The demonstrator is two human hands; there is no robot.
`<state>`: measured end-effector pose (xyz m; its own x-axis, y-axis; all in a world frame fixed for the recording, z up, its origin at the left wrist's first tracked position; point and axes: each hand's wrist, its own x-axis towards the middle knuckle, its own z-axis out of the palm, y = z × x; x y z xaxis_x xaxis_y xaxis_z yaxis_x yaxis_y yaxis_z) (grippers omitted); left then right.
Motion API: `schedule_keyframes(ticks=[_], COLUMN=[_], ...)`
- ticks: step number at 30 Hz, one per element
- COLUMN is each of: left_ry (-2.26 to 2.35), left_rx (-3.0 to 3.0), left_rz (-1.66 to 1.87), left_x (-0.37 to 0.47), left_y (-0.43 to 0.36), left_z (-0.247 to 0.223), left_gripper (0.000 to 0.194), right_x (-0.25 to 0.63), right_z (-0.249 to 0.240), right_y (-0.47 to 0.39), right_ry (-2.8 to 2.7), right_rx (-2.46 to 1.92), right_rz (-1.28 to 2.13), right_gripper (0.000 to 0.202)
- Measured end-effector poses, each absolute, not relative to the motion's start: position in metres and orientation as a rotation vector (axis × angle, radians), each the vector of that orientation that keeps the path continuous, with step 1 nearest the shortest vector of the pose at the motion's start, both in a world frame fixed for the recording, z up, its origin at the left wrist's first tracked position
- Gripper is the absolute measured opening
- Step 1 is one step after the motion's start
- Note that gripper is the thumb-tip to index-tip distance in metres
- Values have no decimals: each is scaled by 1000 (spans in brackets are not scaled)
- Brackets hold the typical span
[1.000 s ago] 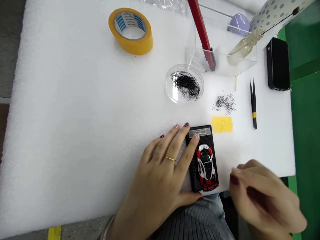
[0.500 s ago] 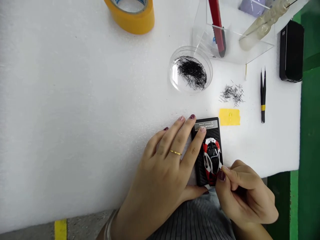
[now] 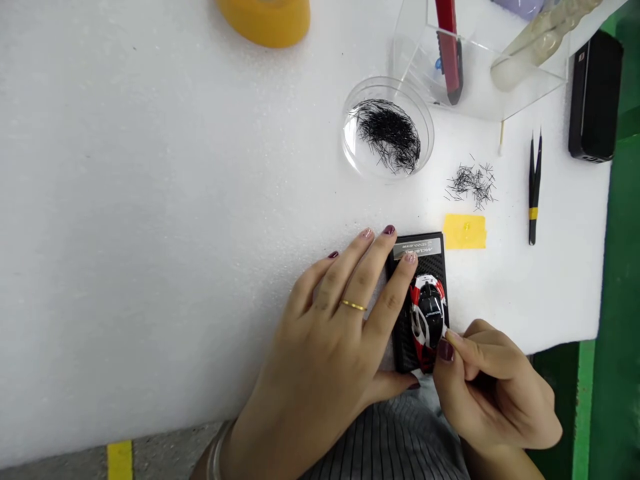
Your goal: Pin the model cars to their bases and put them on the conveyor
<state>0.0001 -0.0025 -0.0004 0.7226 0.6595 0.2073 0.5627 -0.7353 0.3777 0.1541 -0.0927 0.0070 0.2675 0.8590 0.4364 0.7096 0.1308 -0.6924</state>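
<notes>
Handling of a model car, seen from the head. At the upper left of the frame, a roll of orange tape (image 3: 265, 23) was cut off by the top edge, whereas one second earlier it showed whole. At lower centre, the left hand (image 3: 330, 333) lay flat with fingers spread, much as before, gripping nothing; its index fingertip touched the grey plate (image 3: 427, 249) on the black base (image 3: 436, 265), and its thumb lay at the base's lower end. Above, a clear dish (image 3: 357, 147) contained short black fibres (image 3: 393, 133). The model car (image 3: 430, 310) sat on the base, right of centre; its long axis ran roughly up and down the frame, the white-and-red end pointing to the top (the darker end was partly covered). The right hand (image 3: 500, 390), apart from the car one second earlier, had its thumb and forefinger pinched together at the car's right flank; what they held, if anything, could not be told. Farther right appeared loose fibres (image 3: 473, 185), a yellow tape piece (image 3: 465, 232) below them, tweezers (image 3: 534, 193) with tips upward, and a black box (image 3: 596, 100).
</notes>
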Motion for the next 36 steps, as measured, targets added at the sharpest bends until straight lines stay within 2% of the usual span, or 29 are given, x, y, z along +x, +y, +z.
schedule_keyframes(ticks=[4,20,32,36], left_ry=[957,958,952,875], left_rx=[2649,2630,2585,2448], left_rz=[473,484,528,689], left_x=[0,1,0,-3], left_y=[-2,-2,-1,-1], left_z=[-1,-1,0,1], left_gripper=[89,90,80,95], right_x=[154,152,153,168], right_z=[7,7,9,17], right_y=[-94,-91,-93,-90], right_ry=[-1489,-1489,-1383,-1269], right_rx=[-1631,-1618,-1596,-1549], right_rz=[239,166,207,228], right_gripper=[47,41,40,28])
